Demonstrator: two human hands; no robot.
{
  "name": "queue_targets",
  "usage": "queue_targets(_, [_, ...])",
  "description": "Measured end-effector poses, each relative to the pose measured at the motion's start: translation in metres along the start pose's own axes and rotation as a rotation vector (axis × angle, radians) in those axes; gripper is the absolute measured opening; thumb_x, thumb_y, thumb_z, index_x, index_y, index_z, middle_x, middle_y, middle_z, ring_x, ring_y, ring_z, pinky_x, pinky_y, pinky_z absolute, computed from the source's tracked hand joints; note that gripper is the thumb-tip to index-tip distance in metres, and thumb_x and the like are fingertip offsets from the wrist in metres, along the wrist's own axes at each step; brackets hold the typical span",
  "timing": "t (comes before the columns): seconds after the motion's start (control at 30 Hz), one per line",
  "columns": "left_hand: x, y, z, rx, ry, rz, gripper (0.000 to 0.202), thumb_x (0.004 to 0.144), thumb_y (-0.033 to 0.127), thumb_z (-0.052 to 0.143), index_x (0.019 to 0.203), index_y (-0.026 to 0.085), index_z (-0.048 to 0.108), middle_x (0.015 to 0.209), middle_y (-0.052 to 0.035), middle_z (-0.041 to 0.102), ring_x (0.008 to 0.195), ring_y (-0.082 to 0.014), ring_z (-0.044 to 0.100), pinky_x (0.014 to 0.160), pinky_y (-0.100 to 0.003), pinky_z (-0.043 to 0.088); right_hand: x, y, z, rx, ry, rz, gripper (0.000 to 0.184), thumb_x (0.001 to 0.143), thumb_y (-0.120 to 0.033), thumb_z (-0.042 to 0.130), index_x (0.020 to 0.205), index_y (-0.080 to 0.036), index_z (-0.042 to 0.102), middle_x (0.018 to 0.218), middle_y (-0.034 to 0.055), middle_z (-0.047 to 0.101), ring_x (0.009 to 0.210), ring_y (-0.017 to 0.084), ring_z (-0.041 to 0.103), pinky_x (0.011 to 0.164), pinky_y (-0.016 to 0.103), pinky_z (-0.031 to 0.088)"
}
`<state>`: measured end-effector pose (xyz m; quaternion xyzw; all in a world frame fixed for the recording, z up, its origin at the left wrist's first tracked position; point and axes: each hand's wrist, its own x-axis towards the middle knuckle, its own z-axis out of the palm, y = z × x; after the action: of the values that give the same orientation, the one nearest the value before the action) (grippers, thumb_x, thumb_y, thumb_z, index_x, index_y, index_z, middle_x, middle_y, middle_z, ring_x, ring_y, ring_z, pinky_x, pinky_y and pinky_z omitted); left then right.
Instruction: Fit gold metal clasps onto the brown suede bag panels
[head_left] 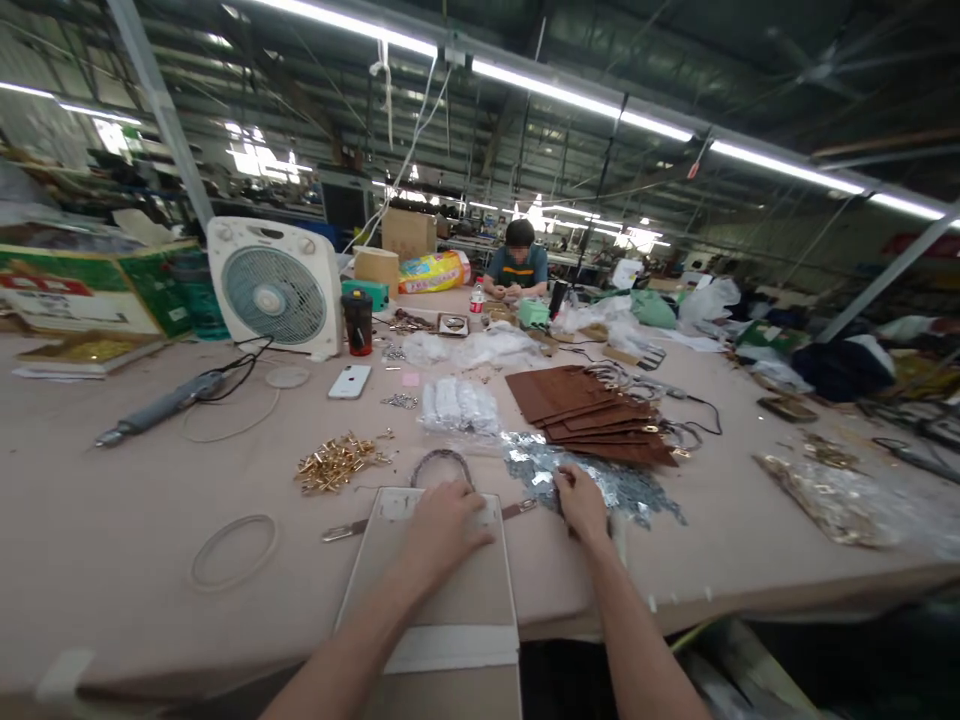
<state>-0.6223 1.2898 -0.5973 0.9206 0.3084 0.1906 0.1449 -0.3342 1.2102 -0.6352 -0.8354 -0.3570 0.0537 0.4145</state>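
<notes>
My left hand (444, 528) lies with its fingers spread on a pale flat panel (469, 590) at the table's front edge. Behind that panel a curved dark handle (442, 457) sticks up, and brown straps with metal ends, such as the left strap (345, 531), stick out at both sides. My right hand (581, 502) is closed at the near edge of a pile of flat silvery metal pieces (622, 485). Something dark shows under its fingers, too hidden to name. Brown flat panels with handles (581, 405) lie stacked just beyond the pile.
Gold-coloured metal parts (341, 462) are heaped left of the panel, near a clear ring (234, 552). Farther back are a corded tool (161, 405), a box fan (274, 290), a phone (349, 381) and plastic bags (459, 405). A person (517, 265) sits across the table.
</notes>
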Motion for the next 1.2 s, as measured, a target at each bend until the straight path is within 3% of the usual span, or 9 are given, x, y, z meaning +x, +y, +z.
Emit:
queue_targets(0.1, [0.011,-0.002,-0.002,-0.037,-0.033,-0.025,0.037,0.078,0.049,0.088,0.108,0.029,0.078,0.110,-0.0051,0.071,0.104,-0.0278,0.066,0.088,-0.040,0.049,-0.003,-0.002,-0.004,0.161,0.000,0.005,0.038,0.086,-0.052,0.058,0.099,-0.021,0.075,0.100,0.0085,0.076,0.094,0.026,0.068,0.086,0.038,0.052])
queue_targets(0.2, [0.012,-0.004,-0.001,-0.048,-0.040,-0.040,0.034,0.080,0.051,0.087,0.103,0.029,0.078,0.108,-0.0036,0.072,0.103,-0.0273,0.067,0.088,-0.040,0.048,-0.015,-0.016,0.003,0.356,-0.057,0.027,0.045,0.085,-0.060,0.060,0.103,-0.021,0.072,0.092,0.0059,0.073,0.082,0.022,0.066,0.072,0.033,0.052])
queue_targets(0.33, [0.005,-0.002,0.003,-0.023,-0.002,0.015,0.027,0.089,0.046,0.080,0.105,0.026,0.073,0.110,-0.0039,0.071,0.106,-0.0260,0.065,0.089,-0.040,0.047,-0.046,-0.046,0.029,0.858,-0.252,0.114,0.044,0.075,-0.053,0.082,0.108,-0.024,0.071,0.082,-0.0007,0.065,0.070,0.015,0.058,0.059,0.026,0.046])
queue_targets(0.4, [0.001,0.001,0.005,0.001,0.024,0.037,0.025,0.092,0.044,0.077,0.106,0.024,0.071,0.111,-0.0044,0.070,0.107,-0.0262,0.064,0.089,-0.040,0.046,-0.061,-0.056,0.042,0.986,-0.331,0.148,0.045,0.073,-0.048,0.086,0.109,-0.025,0.072,0.079,-0.0024,0.062,0.067,0.013,0.055,0.057,0.025,0.044])
queue_targets(0.57, [0.001,0.003,0.008,0.029,0.031,0.029,0.022,0.095,0.043,0.074,0.102,0.023,0.069,0.109,-0.0047,0.069,0.106,-0.0267,0.063,0.088,-0.044,0.045,-0.075,-0.058,0.060,0.925,-0.354,0.101,0.042,0.078,-0.050,0.082,0.108,-0.023,0.073,0.077,-0.0021,0.061,0.068,0.012,0.055,0.060,0.025,0.042])
queue_targets(0.87, [0.004,0.002,0.014,0.001,0.077,0.009,0.022,0.099,0.044,0.067,0.098,0.022,0.069,0.105,-0.0053,0.068,0.103,-0.0266,0.063,0.086,-0.043,0.044,-0.081,-0.059,0.053,0.820,-0.359,0.025,0.042,0.084,-0.054,0.078,0.110,-0.022,0.070,0.075,-0.0002,0.066,0.069,0.016,0.059,0.066,0.030,0.048])
queue_targets(1.07, [0.002,-0.007,0.019,-0.065,0.111,-0.009,0.048,0.082,0.062,0.081,0.107,0.023,0.070,0.107,-0.0059,0.066,0.103,-0.0270,0.063,0.086,-0.040,0.047,-0.083,-0.059,0.045,0.693,-0.492,-0.016,0.042,0.086,-0.058,0.074,0.105,-0.021,0.071,0.068,-0.0001,0.067,0.057,0.013,0.054,0.058,0.028,0.043])
queue_targets(1.2, [0.003,-0.010,0.020,-0.073,0.099,-0.017,0.051,0.078,0.062,0.084,0.107,0.022,0.071,0.107,-0.0061,0.065,0.102,-0.0272,0.063,0.087,-0.040,0.048,-0.082,-0.063,0.041,0.634,-0.556,-0.034,0.043,0.083,-0.059,0.077,0.101,-0.019,0.074,0.064,-0.0005,0.065,0.056,0.012,0.053,0.055,0.026,0.041])
